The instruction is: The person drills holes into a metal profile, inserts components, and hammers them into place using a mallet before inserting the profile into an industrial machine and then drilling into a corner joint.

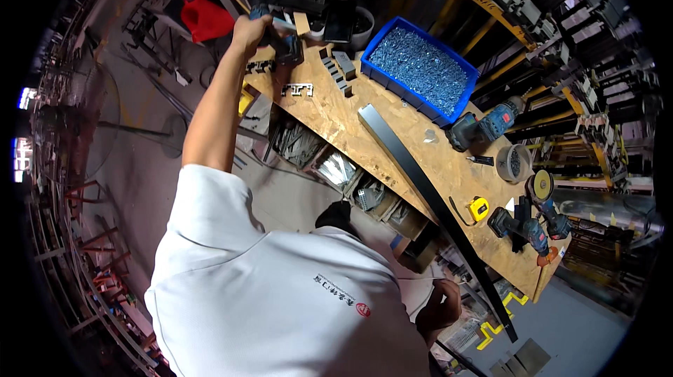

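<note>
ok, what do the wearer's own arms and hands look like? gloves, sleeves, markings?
Left hand and right hand: no gloves. Left forearm bare below a short, plain white sleeve; right sleeve's edge isn't clear. White shirt has a small round red mark and dark print.

Left hand [249,31] on a power tool [260,9] at the counter's [449,177] left end, bin [402,93] of metal parts [420,68] right of it, bar [434,200] before the bin, overhanging the near edge, tape measure [478,209] right of the bar, tub [505,173] behind the tape measure
</note>
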### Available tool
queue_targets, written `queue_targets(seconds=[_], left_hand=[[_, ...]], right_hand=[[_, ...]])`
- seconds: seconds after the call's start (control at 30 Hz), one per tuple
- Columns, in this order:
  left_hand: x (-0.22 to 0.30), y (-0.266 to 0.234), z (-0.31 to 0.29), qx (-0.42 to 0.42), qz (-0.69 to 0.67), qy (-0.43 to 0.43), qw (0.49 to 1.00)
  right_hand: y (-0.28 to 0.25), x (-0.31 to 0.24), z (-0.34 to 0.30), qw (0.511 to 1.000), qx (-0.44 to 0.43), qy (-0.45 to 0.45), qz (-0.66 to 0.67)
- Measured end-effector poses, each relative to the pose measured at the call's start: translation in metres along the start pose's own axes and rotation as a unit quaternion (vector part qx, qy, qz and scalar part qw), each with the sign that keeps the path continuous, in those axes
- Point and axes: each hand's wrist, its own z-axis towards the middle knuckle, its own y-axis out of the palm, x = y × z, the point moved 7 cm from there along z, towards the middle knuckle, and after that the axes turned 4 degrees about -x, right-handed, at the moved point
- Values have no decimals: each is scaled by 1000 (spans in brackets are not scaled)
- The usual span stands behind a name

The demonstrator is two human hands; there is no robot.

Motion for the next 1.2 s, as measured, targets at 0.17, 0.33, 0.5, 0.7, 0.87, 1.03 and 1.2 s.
queue_targets(seconds=[0.17,0.33,0.5,0.7,0.87,1.03,1.2], left_hand=[[54,-53,-111,122,38,130,983],[137,-78,-296,86,-51,220,970],[202,-54,-472,-171,-144,275,935],[165,51,-675,-507,-244,161,811],[123,110,-820,-601,-167,109,774],[115,150,-915,-638,-8,202,743],[145,176,-991,-793,86,259,545]], right_hand=[[-7,0,-27,999,-25,-31,12],[-16,15,-79,996,-38,-82,-20],[-34,0,-103,995,-55,-7,82],[-98,-84,-152,960,133,-214,-118],[-106,124,-239,951,172,-178,-184],[-108,130,-312,975,194,30,105],[-198,137,-376,963,220,157,17]])
